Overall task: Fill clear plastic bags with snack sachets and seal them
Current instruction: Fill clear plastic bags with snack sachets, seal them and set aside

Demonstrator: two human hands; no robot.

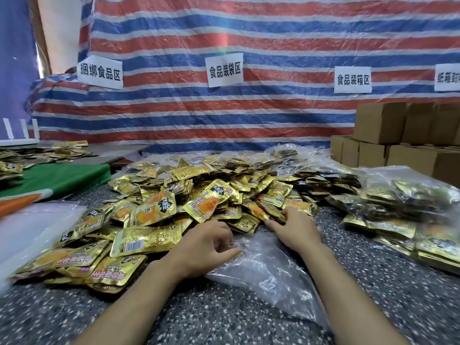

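Pinching clear bag (261,270), left grip (204,247); sachets (199,195) beyond

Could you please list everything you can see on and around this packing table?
loose sachets: large pile, gold, table centre
more sachets: scattered, gold, far left
empty clear bag: one, transparent, flat under the hands
filled bags: several, clear with gold sachets, right
spare bags: some, clear, left edge
cardboard boxes: stacked, brown, back right
green cloth: one, left
tarp: one, red, white and blue stripes, behind
paper signs: four, white, on tarp
table: one, speckled grey
left hand: pinches the empty clear bag's mouth
right hand: fingers at the pile's edge
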